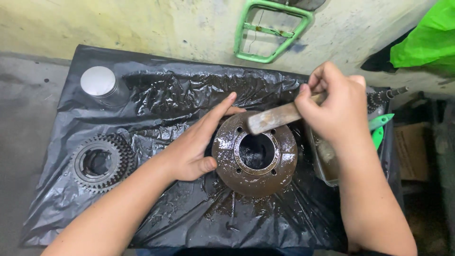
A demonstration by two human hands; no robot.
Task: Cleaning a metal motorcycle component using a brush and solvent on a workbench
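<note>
The left hand (pixel 192 147) lies open, fingers spread flat against the left rim of the greasy round metal hub (pixel 254 154). The right hand (pixel 339 106), just beyond the hub, is closed around a wooden-handled brush (pixel 279 117) over the hub's top.

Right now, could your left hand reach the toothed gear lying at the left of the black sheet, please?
Probably yes: the left hand rests on the round metal hub, and only bare black sheet lies between it and the gear.

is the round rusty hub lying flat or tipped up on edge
Lying flat: the round hub rests on the black plastic sheet, its centre hole facing up; the left hand steadies its rim.
</note>
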